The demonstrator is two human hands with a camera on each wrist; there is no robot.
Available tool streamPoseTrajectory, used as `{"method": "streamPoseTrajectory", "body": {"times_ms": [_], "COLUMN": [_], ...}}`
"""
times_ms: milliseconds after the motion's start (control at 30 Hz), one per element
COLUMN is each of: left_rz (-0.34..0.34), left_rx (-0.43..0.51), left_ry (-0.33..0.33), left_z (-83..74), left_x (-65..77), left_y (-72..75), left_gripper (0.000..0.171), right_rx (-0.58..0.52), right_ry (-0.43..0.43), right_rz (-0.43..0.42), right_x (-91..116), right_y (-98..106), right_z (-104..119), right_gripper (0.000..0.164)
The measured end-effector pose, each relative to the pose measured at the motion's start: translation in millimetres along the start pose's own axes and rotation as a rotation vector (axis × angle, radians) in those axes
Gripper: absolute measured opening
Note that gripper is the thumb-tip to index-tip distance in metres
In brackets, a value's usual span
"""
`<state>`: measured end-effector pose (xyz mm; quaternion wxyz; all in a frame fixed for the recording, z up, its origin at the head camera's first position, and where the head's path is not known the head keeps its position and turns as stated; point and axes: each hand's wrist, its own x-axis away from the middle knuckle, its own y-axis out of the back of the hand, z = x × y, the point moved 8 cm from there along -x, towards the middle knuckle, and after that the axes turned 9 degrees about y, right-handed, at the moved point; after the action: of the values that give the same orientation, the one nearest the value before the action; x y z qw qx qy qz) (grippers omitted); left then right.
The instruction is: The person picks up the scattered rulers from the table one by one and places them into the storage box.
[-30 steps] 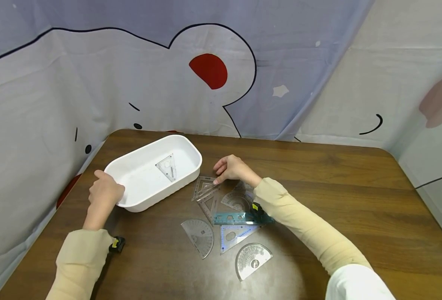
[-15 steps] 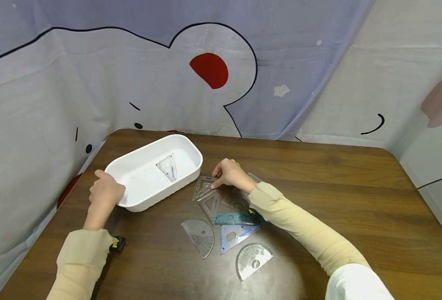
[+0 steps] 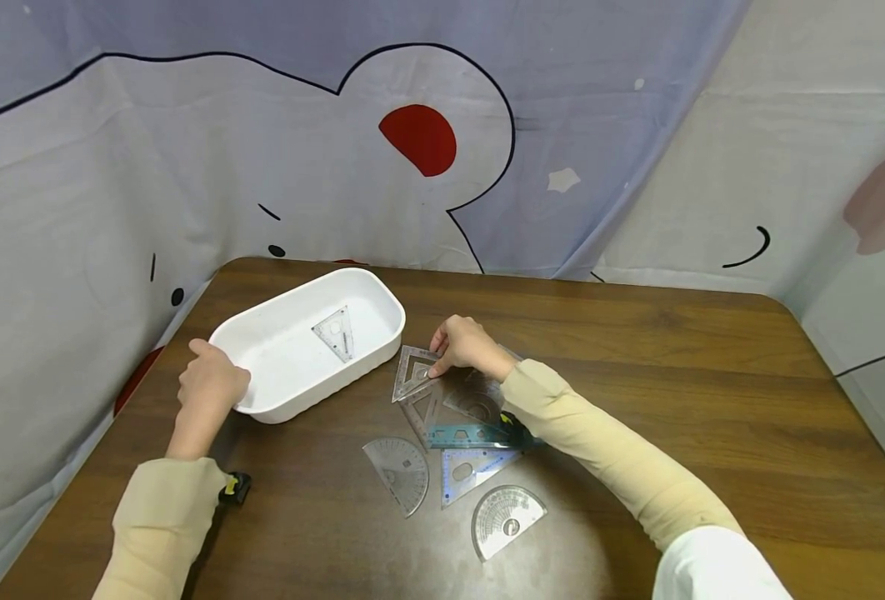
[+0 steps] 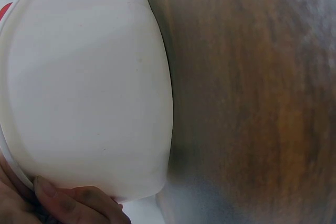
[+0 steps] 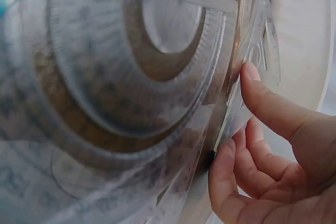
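Note:
My left hand (image 3: 213, 379) grips the left end of a white plastic tub (image 3: 303, 404), fingers over its rim. Inside the tub lies a small clear set square (image 3: 335, 335). Beyond the tub's right end, my right hand (image 3: 467, 345) pinches a clear set square (image 3: 403, 373) between thumb and fingers. In the right wrist view this set square (image 5: 256, 35) stands tilted, edge-on, beside the tub wall. Another clear set square (image 3: 422, 417) lies under it. A clear protractor (image 3: 474, 402) lies below my right wrist, partly hidden by the arm.
A teal ruler (image 3: 463, 437) lies across a blue-marked set square (image 3: 476, 468). Two more clear protractors, one at left (image 3: 403, 477) and one nearer the front (image 3: 504, 518), lie on the wooden table (image 3: 682, 367). A patterned curtain (image 3: 600, 150) hangs behind.
My right hand has lowered onto the set square beside the tub and pinched it. The set square has shifted slightly right and turned. My left hand and the tub stay still.

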<state>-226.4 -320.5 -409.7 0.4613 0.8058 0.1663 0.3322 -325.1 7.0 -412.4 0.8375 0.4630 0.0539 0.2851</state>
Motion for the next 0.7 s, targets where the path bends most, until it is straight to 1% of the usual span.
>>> {"method": "streamPoseTrajectory", "body": {"times_ms": [167, 367, 533, 667, 700], "left_rz": [0.003, 0.004, 0.001, 0.001, 0.001], "left_rx": [-0.001, -0.004, -0.005, -0.004, -0.005], "left_ry": [0.003, 0.008, 0.003, 0.003, 0.005], "left_z": [0.1, 0.5, 0.3, 0.2, 0.2], "left_x": [-0.6, -1.4, -1.7, -1.7, -1.6], "left_y": [0.0, -0.3, 0.0, -0.2, -0.3], "left_gripper": [0.069, 0.069, 0.068, 0.069, 0.069], "right_rx": [-0.045, -0.109, -0.114, -0.131, -0.134], "right_ry": [0.008, -0.006, -0.013, -0.017, 0.005], "right_rz": [0.024, 0.054, 0.074, 0.114, 0.121], "right_x": [-4, -8, -9, -13, -15], "right_y": [0, -1, -2, -3, -2], "right_z": [-4, -10, -10, -13, -14], "right_gripper": [0.030, 0.026, 0.022, 0.019, 0.017]}}
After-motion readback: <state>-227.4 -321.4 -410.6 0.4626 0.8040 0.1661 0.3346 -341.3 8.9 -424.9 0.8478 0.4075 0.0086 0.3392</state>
